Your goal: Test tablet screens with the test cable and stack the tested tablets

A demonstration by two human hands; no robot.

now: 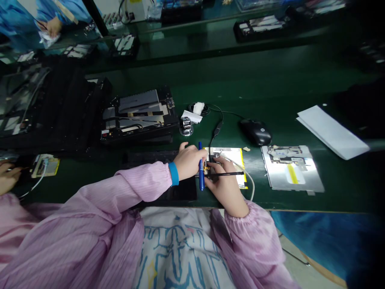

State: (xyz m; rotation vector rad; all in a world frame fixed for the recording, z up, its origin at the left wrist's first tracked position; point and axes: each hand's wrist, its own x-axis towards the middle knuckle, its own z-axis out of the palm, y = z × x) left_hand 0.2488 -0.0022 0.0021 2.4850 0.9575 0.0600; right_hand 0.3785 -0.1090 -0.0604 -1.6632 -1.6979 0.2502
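My left hand (188, 161), with a blue band at its wrist, is closed around a blue pen (201, 176) that points toward me. Close beside it, my right hand (227, 188) has its fingers bent, with a thin black stick-like tool (231, 174) lying across them. The fingertips of both hands meet over a small circuit board, mostly hidden, at the left side of a white battery pack (237, 154) with yellow edges. A black cable with an inline connector (217, 129) and a white cable (251, 182) run to this spot. Under my left forearm lies a dark flat panel (180, 192).
A metal plate with a board (279, 176) lies to the right, below folded white paper (332, 130). Beyond are a black mouse (257, 132), a chrome tally counter (187, 126) and stacked device housings (138, 114). Co-workers' hands show at left (9, 176) and far left (54, 27).
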